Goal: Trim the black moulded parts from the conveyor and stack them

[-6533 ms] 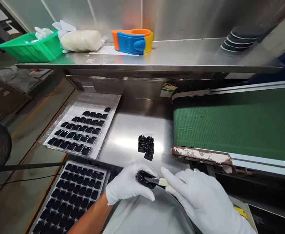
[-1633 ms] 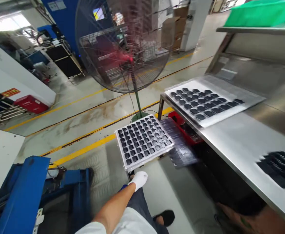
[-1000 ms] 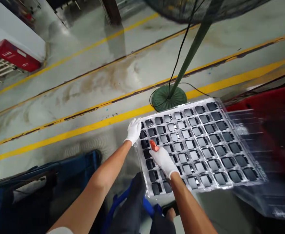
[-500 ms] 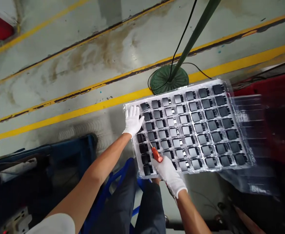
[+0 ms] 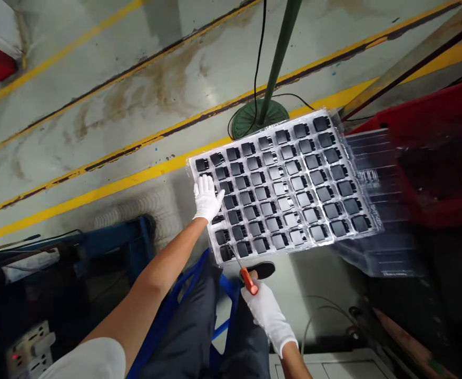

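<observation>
A clear plastic tray [image 5: 367, 230] filled with several small black parts [image 5: 282, 179] lies tilted above the floor, on a stack of empty clear trays. My left hand [image 5: 206, 199], in a white glove, rests flat on the tray's left edge, fingers stretched out. My right hand [image 5: 265, 311], also gloved, is closed on a small tool with an orange handle [image 5: 248, 280]. Its thin metal tip points up toward the tray's near left corner. The hand itself is off the tray, below its near edge.
A green fan pole and round base [image 5: 259, 111] stand on the concrete floor behind the tray, with a black cable. A red crate [image 5: 432, 137] is at right, blue frame parts [image 5: 108, 247] and a power strip at lower left. Yellow lines cross the floor.
My right hand with the orange tool has pulled back off the tray toward me. The left hand stays on the tray's left edge. Earlier I was at the steel table; the view swung down.
</observation>
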`<state>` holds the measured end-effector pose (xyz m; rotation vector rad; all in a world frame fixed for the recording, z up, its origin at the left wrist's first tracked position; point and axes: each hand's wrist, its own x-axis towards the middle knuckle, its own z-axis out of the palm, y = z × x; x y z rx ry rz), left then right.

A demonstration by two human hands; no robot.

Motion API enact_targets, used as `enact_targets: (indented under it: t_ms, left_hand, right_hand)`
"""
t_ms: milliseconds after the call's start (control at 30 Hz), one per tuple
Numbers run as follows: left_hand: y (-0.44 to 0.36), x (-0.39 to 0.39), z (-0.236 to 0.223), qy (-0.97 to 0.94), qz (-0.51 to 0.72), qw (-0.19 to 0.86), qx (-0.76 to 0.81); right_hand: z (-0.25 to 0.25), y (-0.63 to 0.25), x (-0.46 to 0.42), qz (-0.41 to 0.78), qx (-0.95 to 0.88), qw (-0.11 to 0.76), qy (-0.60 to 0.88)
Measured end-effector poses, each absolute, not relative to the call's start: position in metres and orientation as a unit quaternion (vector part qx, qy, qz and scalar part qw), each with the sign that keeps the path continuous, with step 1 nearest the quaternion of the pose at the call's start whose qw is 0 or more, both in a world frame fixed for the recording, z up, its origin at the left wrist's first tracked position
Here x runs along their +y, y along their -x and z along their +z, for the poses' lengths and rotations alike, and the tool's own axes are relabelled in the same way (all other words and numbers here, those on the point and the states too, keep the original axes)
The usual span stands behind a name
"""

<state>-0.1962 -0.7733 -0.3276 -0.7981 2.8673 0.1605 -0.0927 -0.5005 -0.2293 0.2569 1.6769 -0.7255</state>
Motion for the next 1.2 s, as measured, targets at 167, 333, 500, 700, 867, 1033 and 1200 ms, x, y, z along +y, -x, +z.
enact_targets:
  t_ms: [167, 333, 500, 700, 867, 1033, 1200]
  left_hand:
    - [0.179, -0.763, -0.328, 0.278, 0.086, 0.071, 0.954]
    - [0.154, -0.761, -0.313, 0.237, 0.158, 0.030, 0.958]
    - [0.116, -0.743, -0.287, 0.107, 0.130, 0.082, 0.982]
    - [0.108, -0.742, -0.286, 0.088, 0.087, 0.165, 0.979]
    - [0.119, -0.743, -0.295, 0.143, 0.050, 0.152, 0.977]
    - [0.102, -0.718, -0.308, 0.162, 0.065, 0.180, 0.968]
    - [0.088, -0.701, -0.314, 0.190, 0.063, 0.187, 0.962]
  right_hand:
    - [-0.234, 0.076, -0.488, -0.327, 0.737, 0.585, -0.091]
    - [-0.233, 0.074, -0.484, -0.350, 0.724, 0.587, -0.094]
    - [-0.230, 0.083, -0.484, -0.325, 0.722, 0.602, -0.102]
    - [-0.224, 0.091, -0.489, -0.338, 0.711, 0.604, -0.123]
    - [-0.223, 0.092, -0.502, -0.347, 0.717, 0.593, -0.115]
    - [-0.227, 0.082, -0.507, -0.310, 0.745, 0.587, -0.068]
    - [-0.219, 0.068, -0.497, -0.264, 0.751, 0.599, -0.083]
